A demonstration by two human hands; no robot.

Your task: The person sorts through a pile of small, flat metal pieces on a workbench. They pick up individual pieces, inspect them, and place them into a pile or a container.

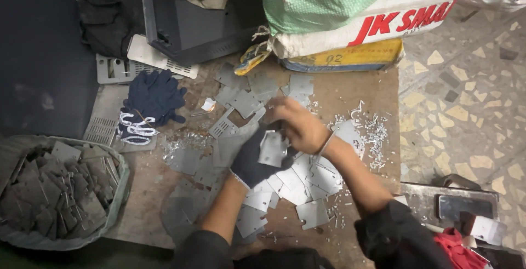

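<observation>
A worn brown wooden desk (350, 96) carried the work, with a white and green woven sack (350, 11) at its far edge. At the near left stood a round grey basket (118, 192) already heaped with dark metal plates, a sign much was done, though a scatter of thin square silver sheet-metal plates (307, 184) lay loose mid-desk. The left hand (253, 158), in a dark knitted glove, had its fingers closed on one such small silver plate (273, 148); the bare right hand (298, 126) pinched its far edge. Spare dark gloves (150, 102) lay far left.
</observation>
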